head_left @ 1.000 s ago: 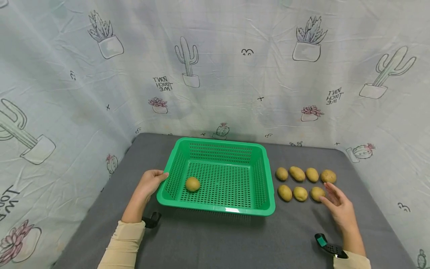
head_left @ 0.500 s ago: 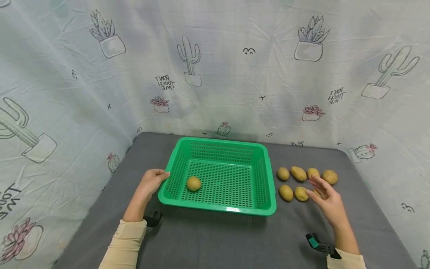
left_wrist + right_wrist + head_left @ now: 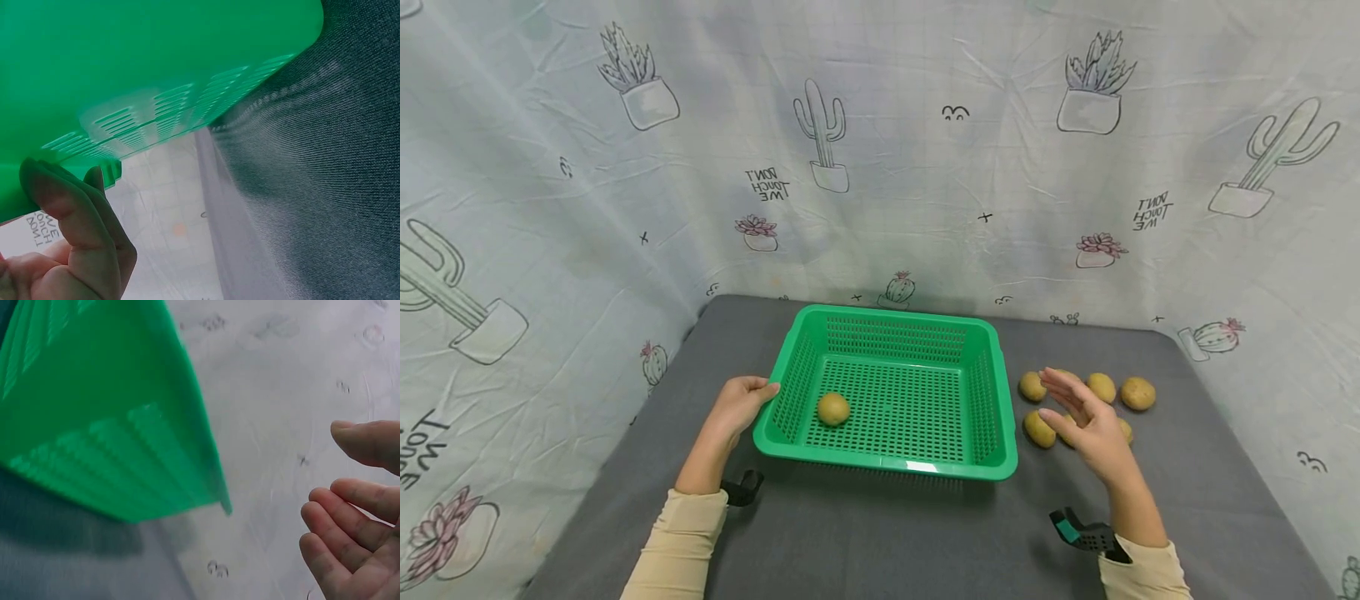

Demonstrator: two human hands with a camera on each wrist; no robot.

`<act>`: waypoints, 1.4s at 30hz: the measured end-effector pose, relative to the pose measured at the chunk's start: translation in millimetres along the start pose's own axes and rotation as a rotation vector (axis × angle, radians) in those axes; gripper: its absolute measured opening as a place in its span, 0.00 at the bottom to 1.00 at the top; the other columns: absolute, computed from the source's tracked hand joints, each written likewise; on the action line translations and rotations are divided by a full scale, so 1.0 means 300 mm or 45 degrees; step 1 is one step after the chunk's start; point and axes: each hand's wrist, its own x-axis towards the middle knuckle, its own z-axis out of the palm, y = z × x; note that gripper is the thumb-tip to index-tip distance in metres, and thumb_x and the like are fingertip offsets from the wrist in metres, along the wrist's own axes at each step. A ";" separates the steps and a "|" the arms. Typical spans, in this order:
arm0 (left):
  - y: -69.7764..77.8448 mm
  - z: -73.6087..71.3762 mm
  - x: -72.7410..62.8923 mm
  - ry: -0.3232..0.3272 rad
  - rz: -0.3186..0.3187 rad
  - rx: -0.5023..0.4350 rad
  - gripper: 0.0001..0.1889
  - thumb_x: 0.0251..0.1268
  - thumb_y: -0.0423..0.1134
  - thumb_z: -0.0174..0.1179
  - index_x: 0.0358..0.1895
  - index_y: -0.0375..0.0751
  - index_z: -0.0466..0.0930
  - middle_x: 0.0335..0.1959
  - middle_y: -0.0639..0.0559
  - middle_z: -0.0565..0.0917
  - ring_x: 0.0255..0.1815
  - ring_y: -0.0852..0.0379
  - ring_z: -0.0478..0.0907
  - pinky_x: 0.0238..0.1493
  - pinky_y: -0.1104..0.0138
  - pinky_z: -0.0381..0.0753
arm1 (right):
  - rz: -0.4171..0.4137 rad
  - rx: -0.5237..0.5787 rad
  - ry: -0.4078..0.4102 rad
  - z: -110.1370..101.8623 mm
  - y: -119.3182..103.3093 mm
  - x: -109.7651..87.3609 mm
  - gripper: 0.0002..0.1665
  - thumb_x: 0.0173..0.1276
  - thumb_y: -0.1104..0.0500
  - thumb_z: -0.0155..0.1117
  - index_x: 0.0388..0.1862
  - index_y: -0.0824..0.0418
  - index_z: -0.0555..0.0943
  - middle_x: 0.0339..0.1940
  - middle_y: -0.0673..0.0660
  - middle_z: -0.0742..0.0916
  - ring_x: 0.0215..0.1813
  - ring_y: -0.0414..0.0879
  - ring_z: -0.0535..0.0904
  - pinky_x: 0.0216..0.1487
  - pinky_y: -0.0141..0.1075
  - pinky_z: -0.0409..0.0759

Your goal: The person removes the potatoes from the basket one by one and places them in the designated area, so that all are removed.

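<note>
A green plastic basket [image 3: 887, 463] stands on the grey table, with one round potato [image 3: 833, 409] on its floor toward the left. My left hand [image 3: 734, 410] grips the basket's left rim. In the left wrist view its curled fingers [image 3: 81, 219] lie under the rim. My right hand [image 3: 1093, 433] hovers over two rows of potatoes right of the basket, fingers apart and nothing between them. It partly covers several of them; a front-row potato [image 3: 1039, 430] and a back-row potato [image 3: 1138, 393] show beside it. The right wrist view has the empty hand [image 3: 359, 537] near the basket's outer side [image 3: 106, 394].
A grey cloth [image 3: 880, 542] covers the table. Behind and at both sides hangs a pale curtain [image 3: 895, 167] printed with cacti. Each wrist wears a black strap, and the right strap [image 3: 1082, 533] has a green patch.
My right hand has moved left over the potatoes toward the basket, its fingers staying apart. The left hand, the basket and the potato inside stay put.
</note>
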 end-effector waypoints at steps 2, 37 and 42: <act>0.001 0.000 0.000 0.000 0.001 0.000 0.29 0.74 0.42 0.47 0.68 0.23 0.58 0.69 0.28 0.59 0.71 0.32 0.54 0.67 0.41 0.59 | -0.007 -0.004 -0.039 0.012 -0.012 0.018 0.32 0.63 0.79 0.56 0.67 0.76 0.63 0.63 0.45 0.76 0.64 0.36 0.71 0.61 0.21 0.68; 0.007 0.004 -0.004 -0.004 -0.005 0.003 0.29 0.74 0.42 0.48 0.68 0.23 0.58 0.69 0.27 0.59 0.71 0.31 0.54 0.68 0.41 0.58 | 0.179 0.211 -0.498 0.234 -0.070 0.414 0.32 0.70 0.61 0.59 0.71 0.64 0.63 0.70 0.62 0.69 0.71 0.57 0.64 0.69 0.42 0.67; 0.002 0.004 -0.006 0.001 -0.002 0.007 0.29 0.74 0.42 0.47 0.68 0.23 0.58 0.69 0.27 0.60 0.70 0.31 0.54 0.67 0.41 0.59 | 0.194 0.257 -0.547 0.284 -0.062 0.453 0.33 0.69 0.60 0.60 0.71 0.63 0.63 0.71 0.61 0.69 0.72 0.54 0.64 0.71 0.47 0.64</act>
